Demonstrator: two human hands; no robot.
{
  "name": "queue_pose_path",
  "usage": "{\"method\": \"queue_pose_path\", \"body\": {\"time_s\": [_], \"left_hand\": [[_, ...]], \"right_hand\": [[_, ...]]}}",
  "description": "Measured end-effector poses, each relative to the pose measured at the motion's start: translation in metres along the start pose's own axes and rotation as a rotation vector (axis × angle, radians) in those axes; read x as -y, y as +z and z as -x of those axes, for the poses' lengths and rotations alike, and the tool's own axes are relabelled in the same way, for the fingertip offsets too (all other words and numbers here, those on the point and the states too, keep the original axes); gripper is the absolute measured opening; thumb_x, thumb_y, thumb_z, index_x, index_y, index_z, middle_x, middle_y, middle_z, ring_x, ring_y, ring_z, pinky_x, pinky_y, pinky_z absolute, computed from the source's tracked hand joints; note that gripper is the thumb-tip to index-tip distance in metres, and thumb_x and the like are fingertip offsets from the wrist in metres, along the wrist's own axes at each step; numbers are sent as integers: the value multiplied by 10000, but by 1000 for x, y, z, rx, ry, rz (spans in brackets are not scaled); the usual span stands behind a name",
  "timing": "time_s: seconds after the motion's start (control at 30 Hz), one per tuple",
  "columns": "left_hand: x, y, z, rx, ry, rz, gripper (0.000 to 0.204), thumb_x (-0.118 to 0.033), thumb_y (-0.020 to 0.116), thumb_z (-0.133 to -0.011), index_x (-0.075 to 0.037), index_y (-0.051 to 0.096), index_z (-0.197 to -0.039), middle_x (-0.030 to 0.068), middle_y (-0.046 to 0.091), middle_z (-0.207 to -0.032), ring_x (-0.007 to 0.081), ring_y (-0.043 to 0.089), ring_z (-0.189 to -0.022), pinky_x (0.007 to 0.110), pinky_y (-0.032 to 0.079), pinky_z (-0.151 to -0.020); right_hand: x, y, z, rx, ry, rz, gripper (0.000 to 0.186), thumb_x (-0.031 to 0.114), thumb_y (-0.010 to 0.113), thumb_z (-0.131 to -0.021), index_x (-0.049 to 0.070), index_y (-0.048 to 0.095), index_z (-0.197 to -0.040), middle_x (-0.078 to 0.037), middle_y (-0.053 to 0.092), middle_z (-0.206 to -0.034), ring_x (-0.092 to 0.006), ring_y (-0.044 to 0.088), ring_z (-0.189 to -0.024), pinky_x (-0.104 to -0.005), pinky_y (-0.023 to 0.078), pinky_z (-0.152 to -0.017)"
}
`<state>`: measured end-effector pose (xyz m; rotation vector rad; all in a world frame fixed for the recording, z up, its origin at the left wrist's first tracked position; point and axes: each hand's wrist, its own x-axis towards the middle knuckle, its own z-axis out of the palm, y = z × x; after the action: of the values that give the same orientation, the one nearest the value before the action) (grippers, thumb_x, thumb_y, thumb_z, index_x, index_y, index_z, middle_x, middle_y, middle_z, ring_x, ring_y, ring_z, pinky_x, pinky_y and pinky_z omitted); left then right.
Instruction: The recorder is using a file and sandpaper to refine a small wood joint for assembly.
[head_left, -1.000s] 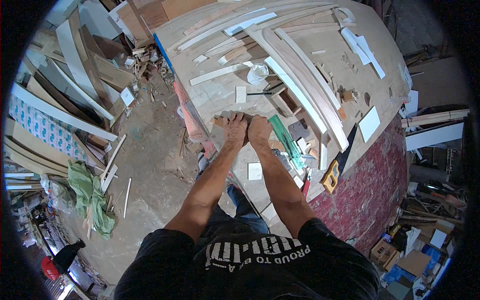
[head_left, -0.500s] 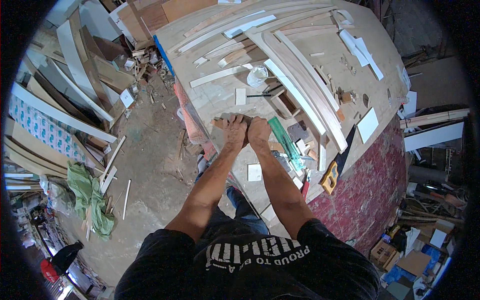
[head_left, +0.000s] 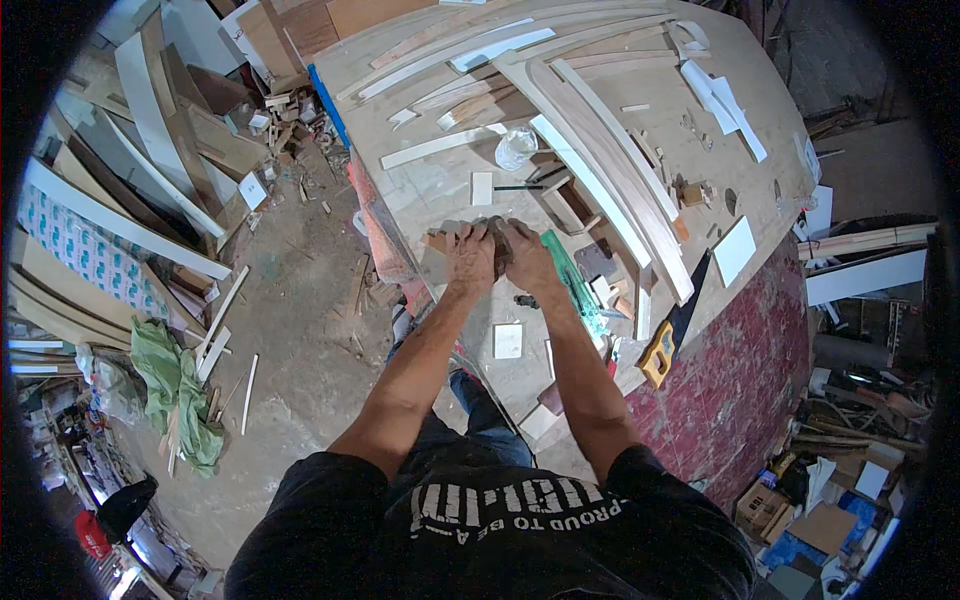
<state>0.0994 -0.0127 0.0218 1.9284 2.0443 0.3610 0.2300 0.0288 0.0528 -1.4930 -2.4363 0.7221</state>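
My left hand (head_left: 470, 257) rests with fingers curled over a dark brown piece (head_left: 500, 240), perhaps wood, on the worktable. My right hand (head_left: 530, 263) grips its right side, close beside the left. Some tan wood (head_left: 434, 243) sticks out left of my left fingers. To the right lie a green translucent object (head_left: 567, 275) and a small open wooden box (head_left: 570, 204). A white square block (head_left: 507, 341) lies between my forearms, with a small dark object (head_left: 526, 301) above it.
The plywood table (head_left: 760, 100) carries long curved strips (head_left: 600, 150), a white container (head_left: 516, 148) and a yellow-handled handsaw (head_left: 660, 355). Curved offcuts (head_left: 120, 215) and green sheeting (head_left: 175, 390) lie at left over the littered floor (head_left: 290, 300). Stacked scraps (head_left: 830, 510) fill the lower right.
My right hand and forearm have shifted rightward, its fingers higher on the brown piece, uncovering the small dark object below. My left fingers have moved slightly up and right.
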Motion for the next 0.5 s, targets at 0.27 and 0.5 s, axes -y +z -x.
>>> {"method": "queue_pose_path", "body": {"time_s": [0.27, 0.5], "left_hand": [[1, -3, 2, -51, -39, 65, 729, -186, 736, -723, -49, 458, -1382, 128, 617, -1229, 297, 489, -1218, 524, 299, -1028], [12, -9, 21, -140, 20, 105, 734, -171, 730, -730, -34, 429, -1386, 211, 628, -1170, 344, 498, -1198, 510, 276, -1012]], "right_hand": [[-24, 4, -17, 187, -160, 246, 510, 61, 665, -776, 63, 559, -1275, -72, 557, -1366, -297, 535, -1241, -494, 488, -968], [-21, -4, -16, 227, -201, 284, 560, 82, 728, -722, 65, 564, -1258, -96, 589, -1322, -300, 555, -1209, -472, 495, -961]]}}
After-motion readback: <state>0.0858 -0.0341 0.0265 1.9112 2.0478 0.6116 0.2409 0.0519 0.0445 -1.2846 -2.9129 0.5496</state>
